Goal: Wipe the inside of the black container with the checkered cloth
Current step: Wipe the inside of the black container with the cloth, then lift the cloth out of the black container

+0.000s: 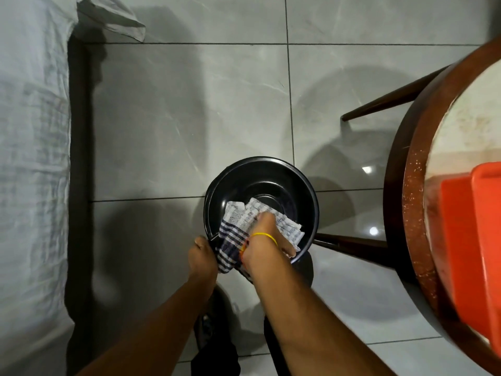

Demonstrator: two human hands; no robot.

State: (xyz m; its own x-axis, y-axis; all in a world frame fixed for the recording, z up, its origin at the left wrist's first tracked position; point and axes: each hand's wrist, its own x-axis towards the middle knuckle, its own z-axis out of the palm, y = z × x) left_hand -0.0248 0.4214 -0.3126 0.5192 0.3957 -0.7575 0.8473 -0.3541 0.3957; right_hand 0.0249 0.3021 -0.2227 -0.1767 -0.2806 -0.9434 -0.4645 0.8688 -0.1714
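A round black container (273,175) stands above the grey tiled floor at the lower middle, seen from above. My left hand (202,255) grips its near-left rim. My right hand (267,226), with a yellow band on the wrist, reaches inside the container and presses the checkered cloth (238,221) against the near inner wall. The cloth is white with dark blue stripes; part of it hangs over the near rim between my two hands. The container's bottom is partly hidden by the cloth.
A round wooden table (406,213) with slanted legs stands at the right, carrying an orange plastic object (477,240). A bed with a pale sheet (29,158) runs along the left. Grey floor tiles (189,118) lie between them. Dark-clothed legs show below my arms.
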